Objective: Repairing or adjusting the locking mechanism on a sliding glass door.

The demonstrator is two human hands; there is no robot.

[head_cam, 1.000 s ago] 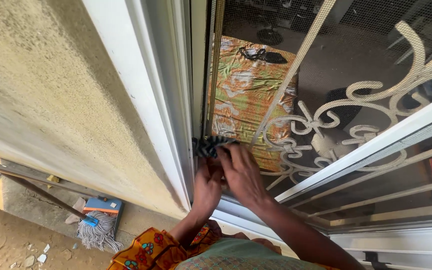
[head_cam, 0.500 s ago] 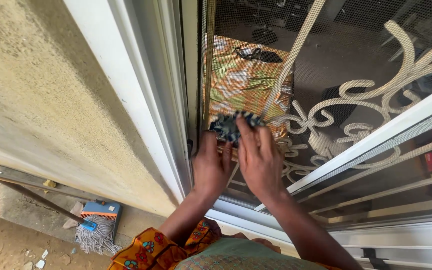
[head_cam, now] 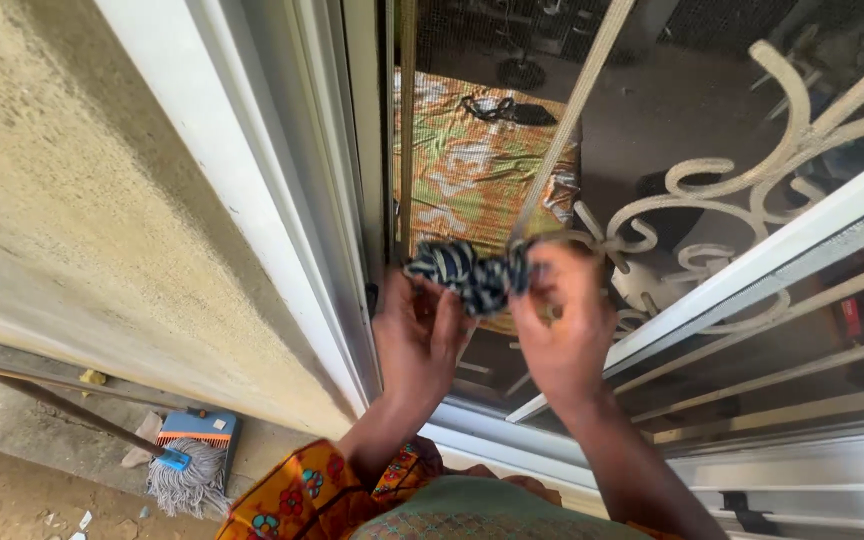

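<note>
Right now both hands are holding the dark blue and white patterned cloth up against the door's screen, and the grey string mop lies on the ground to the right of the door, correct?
Not quite. In the head view both hands, left hand and right hand, do hold the dark blue and white patterned cloth at the screen, but the grey string mop lies on the ground to the left, below the wall.

Striped cloth rag [head_cam: 467, 272], rough plaster wall [head_cam: 72, 200], metal grille [head_cam: 712, 200].

The sandy floor [head_cam: 12, 500] outside carries a grey string mop [head_cam: 184, 482] lying near the wall, next to a flat blue and orange brush [head_cam: 197, 430]. Some small scraps of litter [head_cam: 70, 520] lie there too.
</note>
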